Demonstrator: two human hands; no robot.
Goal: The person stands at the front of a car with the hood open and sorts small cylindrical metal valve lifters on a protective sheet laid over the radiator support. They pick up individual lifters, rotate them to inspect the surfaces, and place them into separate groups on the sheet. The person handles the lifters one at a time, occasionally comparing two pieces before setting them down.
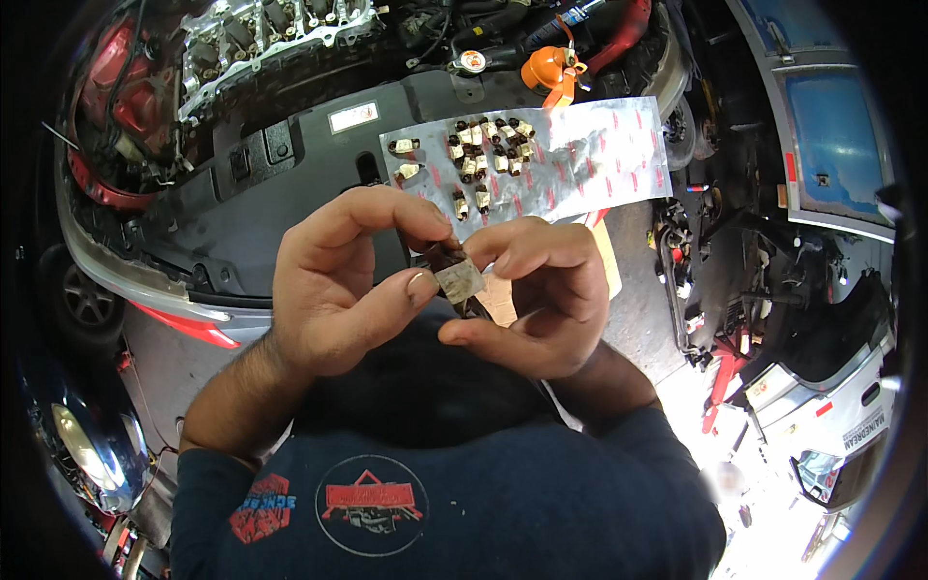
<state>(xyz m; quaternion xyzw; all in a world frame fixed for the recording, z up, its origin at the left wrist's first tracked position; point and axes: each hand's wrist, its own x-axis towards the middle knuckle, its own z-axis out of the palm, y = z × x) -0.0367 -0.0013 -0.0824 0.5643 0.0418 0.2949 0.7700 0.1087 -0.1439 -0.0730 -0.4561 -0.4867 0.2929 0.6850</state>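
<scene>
In front of my chest I hold a small dark brown part with a whitish tape label (458,281) wrapped round it. It looks like an oily metal engine piece, but its exact kind is hard to make out. My left hand (324,280) pinches it between thumb and forefinger. From the other side, the curled fingers of my right hand (551,295) touch its upper edge, while that thumb sits lower, apart from the tape. Beyond my hands, several similar labelled dark parts (480,155) lie grouped on a silvery plastic sheet (609,159) with red print.
An orange oil can (543,71) stands behind the sheet. The exposed engine top (275,43) lies far left, behind a black plastic panel (319,159) across the car's front. Car parts (677,261) lie on the floor at right, near a blue-windowed vehicle door (831,135).
</scene>
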